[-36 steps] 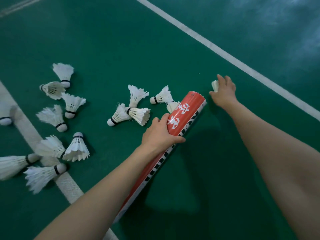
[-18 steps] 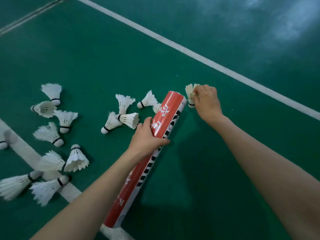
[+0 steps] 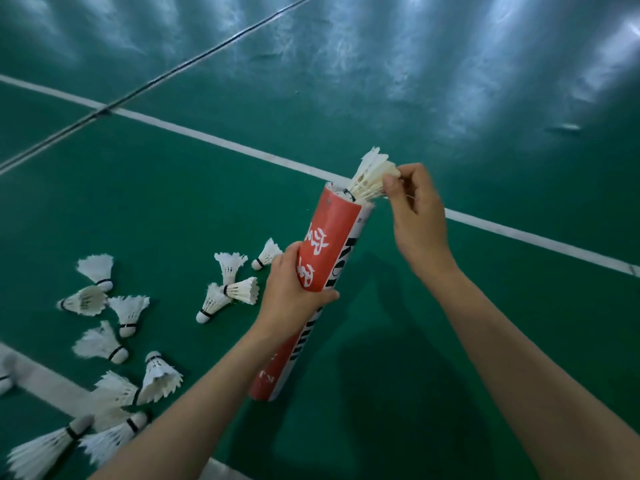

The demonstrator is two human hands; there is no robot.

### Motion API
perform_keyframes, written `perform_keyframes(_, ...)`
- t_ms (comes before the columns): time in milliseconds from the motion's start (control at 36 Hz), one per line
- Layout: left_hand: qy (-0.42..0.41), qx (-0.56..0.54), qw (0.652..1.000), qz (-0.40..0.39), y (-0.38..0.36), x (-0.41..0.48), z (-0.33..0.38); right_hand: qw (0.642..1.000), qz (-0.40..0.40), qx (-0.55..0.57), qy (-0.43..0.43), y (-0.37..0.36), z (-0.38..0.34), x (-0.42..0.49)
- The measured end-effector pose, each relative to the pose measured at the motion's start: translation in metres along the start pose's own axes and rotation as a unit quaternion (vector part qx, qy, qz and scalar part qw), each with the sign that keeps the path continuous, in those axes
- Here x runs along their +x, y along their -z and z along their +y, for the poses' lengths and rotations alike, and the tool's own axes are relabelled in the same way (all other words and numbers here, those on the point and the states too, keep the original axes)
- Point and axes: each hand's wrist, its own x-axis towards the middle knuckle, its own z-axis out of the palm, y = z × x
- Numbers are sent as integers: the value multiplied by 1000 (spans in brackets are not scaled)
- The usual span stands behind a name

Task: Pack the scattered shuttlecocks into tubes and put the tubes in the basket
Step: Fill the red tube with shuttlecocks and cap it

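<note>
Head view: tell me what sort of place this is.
Most likely an indoor badminton court: a green floor with white lines, scattered shuttlecocks, and a red shuttlecock tube.

— What's underfoot?
— A green court floor (image 3: 173, 202), smooth and slightly glossy.
— Any markings?
— A white line (image 3: 214, 140) runs from the left edge down toward the right edge. A second, broader white line (image 3: 45, 382) cuts across the lower left corner.
— And that dark streak?
— A thin dark stripe (image 3: 173, 69) slants across the first line near the left edge. Seam or cord, I cannot tell.
— Light?
— Pale bluish glare (image 3: 415, 64) lies in patches over the far floor. A dark shadow (image 3: 381, 393) pools near the bottom edge.
</note>
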Motion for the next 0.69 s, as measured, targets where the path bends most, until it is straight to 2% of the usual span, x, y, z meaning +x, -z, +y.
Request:
perform_keyframes(111, -16, 5, 1000, -1, 3, -8, 8, 997, -19, -50, 47, 9, -19, -6)
perform_keyframes(278, -23, -1, 1000, 0, 9, -14, 1, 974, -115, -150, 125, 11, -35, -18)
perform_keyframes(389, -36, -4, 999, -5, 14, -17, -6, 965, -138, -172, 140, 0, -41, -16)
perform_keyframes(444, -37, -4, 999, 5, 18, -16, -9, 969, -143, -153, 131, -7, -43, -14)
perform_keyframes(556, -42, 24, 998, 29, 33, -12, -13, 981, -179, -47, 49, -22, -33, -16)
perform_keyframes(639, -25, 81, 996, 20, 44, -8, -21, 973, -205, -77, 71, -34, -16, -21)
perform_keyframes(694, -8, 103, 995, 10, 48, -8, -30, 968, -236, -76, 26, -40, -5, -26)
